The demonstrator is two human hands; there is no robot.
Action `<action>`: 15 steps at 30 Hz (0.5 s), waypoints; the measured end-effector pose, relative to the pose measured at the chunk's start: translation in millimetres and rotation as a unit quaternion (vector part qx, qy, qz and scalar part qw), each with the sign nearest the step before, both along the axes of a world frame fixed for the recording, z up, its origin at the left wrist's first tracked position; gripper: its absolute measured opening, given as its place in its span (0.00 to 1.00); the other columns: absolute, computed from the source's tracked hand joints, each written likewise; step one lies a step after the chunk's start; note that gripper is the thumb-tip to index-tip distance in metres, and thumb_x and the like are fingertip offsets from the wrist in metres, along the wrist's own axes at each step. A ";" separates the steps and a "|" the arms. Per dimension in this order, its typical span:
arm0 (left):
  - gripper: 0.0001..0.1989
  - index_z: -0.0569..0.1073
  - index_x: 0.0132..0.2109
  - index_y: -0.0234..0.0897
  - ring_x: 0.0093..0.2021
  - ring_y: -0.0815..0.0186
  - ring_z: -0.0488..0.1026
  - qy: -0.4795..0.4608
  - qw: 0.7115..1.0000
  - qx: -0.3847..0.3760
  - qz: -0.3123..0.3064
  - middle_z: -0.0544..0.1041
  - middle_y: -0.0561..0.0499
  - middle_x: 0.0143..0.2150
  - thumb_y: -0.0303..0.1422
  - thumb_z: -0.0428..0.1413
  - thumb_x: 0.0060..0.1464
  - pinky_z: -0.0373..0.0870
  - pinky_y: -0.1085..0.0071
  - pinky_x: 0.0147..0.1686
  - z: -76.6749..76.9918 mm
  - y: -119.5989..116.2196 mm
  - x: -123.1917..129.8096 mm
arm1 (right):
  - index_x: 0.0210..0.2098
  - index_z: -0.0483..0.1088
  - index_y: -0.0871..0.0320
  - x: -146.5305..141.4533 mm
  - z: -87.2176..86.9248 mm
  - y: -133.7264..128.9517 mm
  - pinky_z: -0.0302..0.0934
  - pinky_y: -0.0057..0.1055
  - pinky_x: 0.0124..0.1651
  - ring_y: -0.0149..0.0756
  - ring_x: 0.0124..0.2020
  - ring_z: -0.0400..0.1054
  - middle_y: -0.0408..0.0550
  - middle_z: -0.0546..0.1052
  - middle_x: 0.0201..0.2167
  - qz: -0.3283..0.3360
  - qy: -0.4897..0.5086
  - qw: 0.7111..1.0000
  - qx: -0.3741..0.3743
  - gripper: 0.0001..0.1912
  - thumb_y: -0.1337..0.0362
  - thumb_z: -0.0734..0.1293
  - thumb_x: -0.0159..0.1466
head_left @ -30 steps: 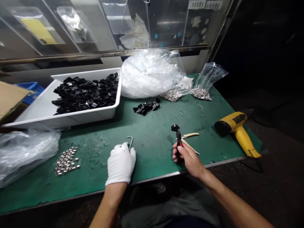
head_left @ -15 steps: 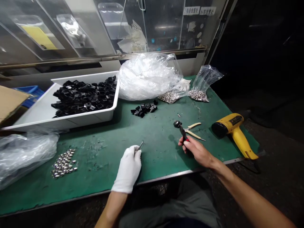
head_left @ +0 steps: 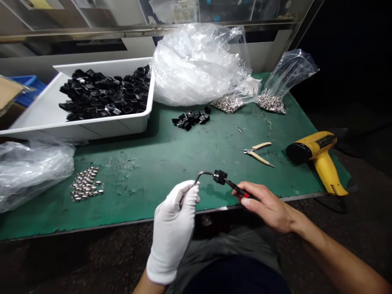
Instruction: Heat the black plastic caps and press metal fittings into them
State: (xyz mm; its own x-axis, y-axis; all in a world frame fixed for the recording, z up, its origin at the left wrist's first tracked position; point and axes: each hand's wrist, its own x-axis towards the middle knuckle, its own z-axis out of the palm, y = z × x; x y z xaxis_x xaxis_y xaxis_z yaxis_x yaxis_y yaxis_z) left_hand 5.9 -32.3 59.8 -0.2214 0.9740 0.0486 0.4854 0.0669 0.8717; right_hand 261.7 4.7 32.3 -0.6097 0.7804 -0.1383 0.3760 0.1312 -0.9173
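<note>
My left hand (head_left: 174, 228), in a white glove, is closed on a hex key (head_left: 202, 174), a thin grey metal rod bent near its end. The far end of the hex key meets a small black piece (head_left: 219, 177) with shiny metal on it. From the right, my bare right hand (head_left: 266, 204) grips a black-and-red-handled tool (head_left: 241, 192). Its dark front end reaches the black piece; its exact kind is unclear. Beyond my right hand, cream-handled nippers (head_left: 259, 154) lie spread on the green table mat (head_left: 147, 163).
A white tray (head_left: 122, 127) holds many black plastic parts; a small pile of them (head_left: 191, 118) lies nearby. Metal fittings (head_left: 86, 183) lie at left. Bags of metal pieces (head_left: 271, 102) and a large plastic bag (head_left: 196, 65) stand behind. A yellow heat gun (head_left: 318, 151) is at right.
My hands have come together, the left rising rightward with the hex key. The tool's front end has swung down and left to meet the hex key's tip. The view has tilted downward.
</note>
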 end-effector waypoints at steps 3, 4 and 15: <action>0.10 0.77 0.47 0.40 0.32 0.71 0.73 -0.003 1.000 -0.007 -0.003 0.78 0.55 0.34 0.38 0.56 0.65 0.69 0.76 0.37 -1.6 -2.9 -0.9 | 0.48 0.69 0.56 -1.2 2.6 -0.4 0.58 0.32 0.43 0.37 0.40 0.67 0.46 0.75 0.41 0.003 -0.019 1.000 -0.004 0.13 0.56 0.59 0.74; 0.10 0.78 0.46 0.40 0.32 0.71 0.73 -0.005 1.000 -0.012 -0.005 0.78 0.55 0.34 0.39 0.56 0.65 0.70 0.76 0.36 -2.0 -3.7 -1.1 | 0.49 0.70 0.56 -1.8 3.4 -0.5 0.57 0.32 0.43 0.37 0.40 0.67 0.46 0.75 0.41 0.005 -0.025 1.000 -0.006 0.13 0.56 0.59 0.75; 0.15 0.81 0.49 0.41 0.48 0.61 0.80 -0.056 0.994 -0.090 0.005 0.84 0.51 0.48 0.43 0.56 0.63 0.74 0.67 0.54 -38.7 -20.0 -2.1 | 0.47 0.72 0.54 -11.2 8.8 -10.0 0.58 0.31 0.41 0.39 0.42 0.68 0.46 0.76 0.43 -0.014 -0.085 0.990 -0.107 0.17 0.50 0.60 0.74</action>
